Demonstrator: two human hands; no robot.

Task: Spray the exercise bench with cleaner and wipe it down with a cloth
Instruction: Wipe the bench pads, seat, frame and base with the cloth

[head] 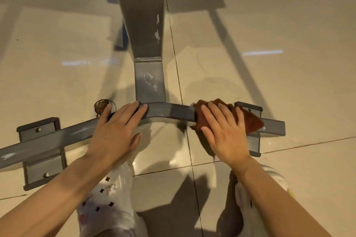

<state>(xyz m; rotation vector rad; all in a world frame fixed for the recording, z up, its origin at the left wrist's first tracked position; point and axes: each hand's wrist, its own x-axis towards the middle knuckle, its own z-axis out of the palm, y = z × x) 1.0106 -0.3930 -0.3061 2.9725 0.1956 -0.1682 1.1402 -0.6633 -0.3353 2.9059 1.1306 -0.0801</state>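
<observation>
Step in hand: wiping. A brown cloth is pressed flat on the right part of the bench's grey base crossbar by the open-fingered right hand. The left hand, fingers straight, rests on the crossbar's middle. Next move, as judged: the cloth drawn along the bar. No sprayer is seen. Surface: glossy beige floor tiles.

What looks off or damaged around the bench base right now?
A brown crusty blotch sits on the floor tile just behind the crossbar, by the left hand. Pale scuffs mar the central beam's paint. Nothing looks askew.
</observation>
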